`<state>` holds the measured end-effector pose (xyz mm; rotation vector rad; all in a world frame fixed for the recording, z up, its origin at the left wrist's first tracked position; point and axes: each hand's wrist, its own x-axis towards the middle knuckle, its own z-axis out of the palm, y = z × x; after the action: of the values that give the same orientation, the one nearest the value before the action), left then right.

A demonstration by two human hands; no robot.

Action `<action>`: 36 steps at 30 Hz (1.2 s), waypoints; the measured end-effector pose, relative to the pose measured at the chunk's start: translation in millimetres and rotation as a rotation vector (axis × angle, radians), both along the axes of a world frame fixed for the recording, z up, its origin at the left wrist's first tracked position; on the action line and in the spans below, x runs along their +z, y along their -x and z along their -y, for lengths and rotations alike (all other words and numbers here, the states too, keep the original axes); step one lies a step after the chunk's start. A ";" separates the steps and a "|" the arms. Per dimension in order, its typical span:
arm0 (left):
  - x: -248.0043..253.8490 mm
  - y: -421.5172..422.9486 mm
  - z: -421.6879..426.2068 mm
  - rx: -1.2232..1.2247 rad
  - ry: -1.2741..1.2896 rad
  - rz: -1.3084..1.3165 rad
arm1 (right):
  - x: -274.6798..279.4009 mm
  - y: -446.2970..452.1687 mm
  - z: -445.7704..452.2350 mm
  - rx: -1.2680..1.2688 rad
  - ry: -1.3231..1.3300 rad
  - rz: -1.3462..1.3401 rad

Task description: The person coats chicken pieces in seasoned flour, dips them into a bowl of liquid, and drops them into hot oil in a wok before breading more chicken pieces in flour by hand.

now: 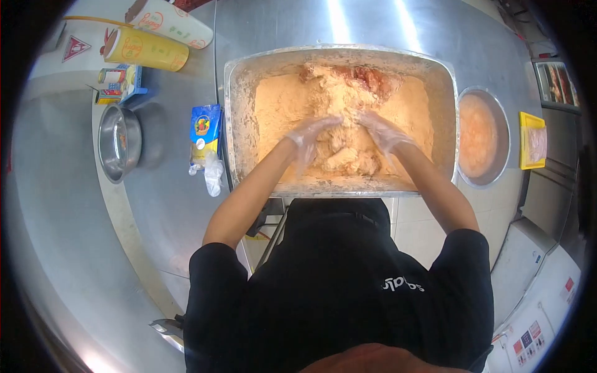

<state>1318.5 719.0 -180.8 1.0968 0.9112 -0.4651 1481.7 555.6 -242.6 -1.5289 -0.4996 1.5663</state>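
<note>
A large metal tub (455, 118) holds pale orange flour-like breading (280, 99). Coated, lumpy pieces that look like meat (348, 160) lie in it near the front, and reddish uncoated meat (373, 79) shows at the back. Both hands wear clear plastic gloves. From the left, my left hand (309, 135) reaches in with fingers stretched toward the middle heap. Opposite it, my right hand (384, 132) has its fingers extended over the same heap. The fingertips of the two hands nearly meet, and breading hides part of them.
Right of the tub stands a round metal bowl (505, 133) of orange liquid or mix, then a yellow tray (530, 163). To the left are a blue and yellow packet (205, 127), a crumpled plastic bag (213, 174), a steel bowl (112, 146) and two tall printed containers (146, 48).
</note>
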 end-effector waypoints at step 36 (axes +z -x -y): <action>-24.6 65.0 -68.0 -0.676 -0.771 -0.099 | 77.0 -49.2 51.7 0.252 0.279 0.916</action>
<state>1253.6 787.0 -205.4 2.1276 0.8015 -0.7495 1530.9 503.9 -165.6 -2.4628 -1.0342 1.0515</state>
